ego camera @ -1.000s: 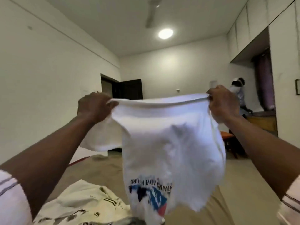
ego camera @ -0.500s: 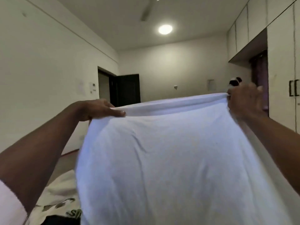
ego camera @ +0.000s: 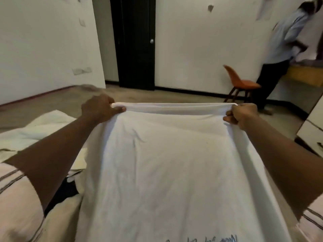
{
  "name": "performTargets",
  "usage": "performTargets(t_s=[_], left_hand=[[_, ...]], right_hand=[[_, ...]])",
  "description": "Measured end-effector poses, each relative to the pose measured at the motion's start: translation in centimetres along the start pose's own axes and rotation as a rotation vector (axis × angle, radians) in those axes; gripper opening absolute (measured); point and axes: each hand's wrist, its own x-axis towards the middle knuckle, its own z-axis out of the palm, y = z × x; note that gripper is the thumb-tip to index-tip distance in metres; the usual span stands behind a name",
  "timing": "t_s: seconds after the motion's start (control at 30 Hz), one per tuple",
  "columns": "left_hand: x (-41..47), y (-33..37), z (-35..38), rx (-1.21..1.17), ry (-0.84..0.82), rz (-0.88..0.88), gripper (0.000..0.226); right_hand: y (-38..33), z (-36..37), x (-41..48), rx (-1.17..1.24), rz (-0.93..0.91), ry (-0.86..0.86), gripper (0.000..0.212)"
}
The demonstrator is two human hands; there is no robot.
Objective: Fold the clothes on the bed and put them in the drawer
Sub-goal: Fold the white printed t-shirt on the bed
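A white T-shirt (ego camera: 174,163) is stretched flat between both hands and fills the middle of the view, its far hem pulled taut. My left hand (ego camera: 100,109) pinches the hem's left corner. My right hand (ego camera: 242,115) grips the right corner in a fist. Dark lettering shows at the shirt's near edge. Other cream and white clothes (ego camera: 40,130) lie crumpled on the bed (ego camera: 57,98) to the left, under my left forearm, with a dark garment (ego camera: 64,191) beside them. The drawer is not in view.
A black door (ego camera: 136,42) stands in the far wall. An orange chair (ego camera: 241,82) sits at the right, next to a standing person (ego camera: 279,49) at a wooden counter (ego camera: 305,75). White cabinet fronts (ego camera: 314,130) are at the right edge.
The shirt has come down from raised in front of me to spread low and flat toward the bed. My view has tilted down, and both hands have kept their hold on the hem.
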Motion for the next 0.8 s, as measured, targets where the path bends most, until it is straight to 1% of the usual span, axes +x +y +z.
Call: performTargets(t_s=[0.03,0.1,0.17,0.2,0.27,0.33,0.37,0.4,0.43,0.5,0.6,0.7,0.8], left_hand=[[1.5,-0.6,2.1,0.027,0.034,-0.034,0.054],[4.2,-1.7,6.9,0.087,0.053,-0.061,0.051],[7.1,-2.9,11.4,0.145,0.045,-0.060,0.047],[7.8,-3.3,12.8,0.163,0.048,-0.052,0.045],[8.7,-4.0,15.5,0.211,-0.015,-0.066,0.042],[8.6,-4.6,18.5,0.260,-0.102,-0.089,0.042],[7.6,-4.9,19.8,0.247,-0.131,-0.121,0.047],[6.1,-5.1,20.8,0.203,-0.143,-0.164,0.057],[4.3,-5.1,21.3,0.143,-0.128,-0.204,0.065],[-0.4,-4.9,20.9,0.050,-0.082,-0.234,0.070],[-8.5,-4.5,19.0,0.008,-0.013,-0.251,0.063],[-16.0,-4.2,16.8,0.013,0.035,-0.278,0.056],[-20.5,-4.5,16.0,-0.035,0.060,-0.342,0.059]], right_hand=[[1.8,2.0,1.5,-0.008,0.005,0.016,0.008],[5.7,6.5,4.0,-0.025,0.007,0.024,0.013],[9.4,10.7,6.5,-0.050,0.001,0.034,0.011],[10.6,11.7,7.3,-0.065,-0.004,0.026,0.013],[13.4,13.1,8.7,-0.206,0.008,-0.060,0.027],[16.0,13.8,8.5,-0.393,0.009,-0.279,0.038],[17.2,13.8,7.8,-0.483,-0.004,-0.371,0.045],[18.5,13.7,7.0,-0.561,-0.046,-0.423,0.054],[19.4,13.5,6.1,-0.624,-0.109,-0.439,0.064],[20.9,12.7,4.1,-0.637,-0.187,-0.465,0.073],[23.2,10.2,1.7,-0.710,-0.265,-0.505,0.072],[25.3,6.3,-1.7,-0.848,-0.372,-0.470,0.067],[26.3,3.3,-4.6,-0.970,-0.459,-0.443,0.063]])
